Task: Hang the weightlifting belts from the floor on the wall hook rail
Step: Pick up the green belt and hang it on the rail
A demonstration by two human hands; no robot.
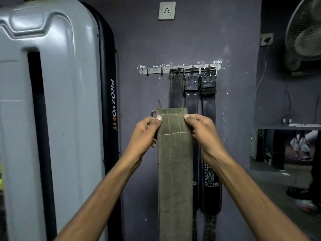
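An olive-green stitched weightlifting belt [174, 164] hangs straight down in front of me, its buckle end up. My left hand [145, 132] grips its left edge near the top, thumb on the front. My right hand [199, 131] grips the right edge at the same height. Above, a metal hook rail [156, 70] is fixed to the purple wall. Three dark belts [191, 101] hang from its right half by their buckles. The hooks on the rail's left part are bare. The held belt's top sits well below the rail.
A tall grey gym machine housing [52, 110] fills the left side, close to the rail. A wall socket [166, 10] sits above the rail. A fan [305, 32] is at the upper right, with a ledge [286, 125] below it.
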